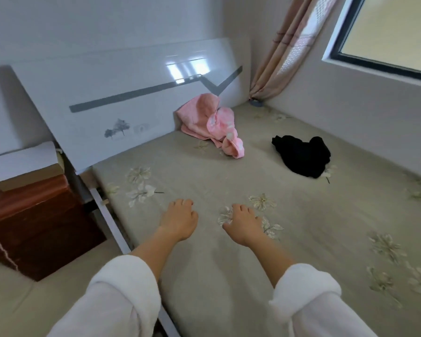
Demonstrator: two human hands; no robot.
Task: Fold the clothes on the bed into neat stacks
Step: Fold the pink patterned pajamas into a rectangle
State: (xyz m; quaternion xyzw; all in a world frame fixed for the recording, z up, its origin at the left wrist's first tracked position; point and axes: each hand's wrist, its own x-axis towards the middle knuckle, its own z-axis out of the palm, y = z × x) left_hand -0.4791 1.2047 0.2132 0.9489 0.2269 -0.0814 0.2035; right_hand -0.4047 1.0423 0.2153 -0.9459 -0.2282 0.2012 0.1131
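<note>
Over bed [229, 171], left hand [179, 221] and right hand [243, 226], loosely curled.

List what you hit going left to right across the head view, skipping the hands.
Reddish-brown wooden cabinet beside the bed → crumpled pink garment against the headboard → crumpled black garment on the floral sheet.
</note>
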